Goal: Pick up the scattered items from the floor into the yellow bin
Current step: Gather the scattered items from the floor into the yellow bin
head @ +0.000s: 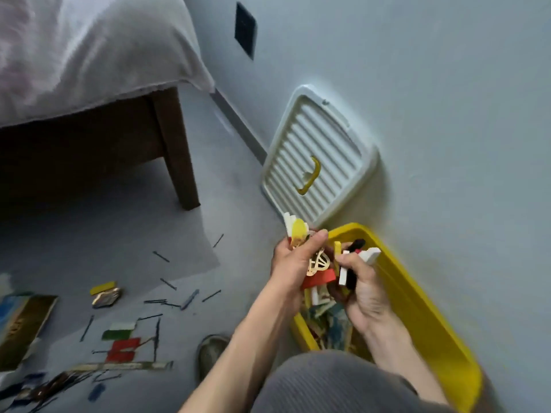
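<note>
One view only, head-mounted, looking steeply down and forward from above the person's own lap. It sits close over both forearms, with the left hand (293,260) and right hand (362,289) near centre frame above the yellow bin (429,329). The wide lens tilts the scene: wall (432,84) to the right, bed (89,70) at upper left, floor (208,204) across the left.

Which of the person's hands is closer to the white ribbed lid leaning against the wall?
Left. The left hand, gripping flat coloured pieces, sits just below the white ribbed plastic lid; the right hand is lower, over the yellow bin.
</note>
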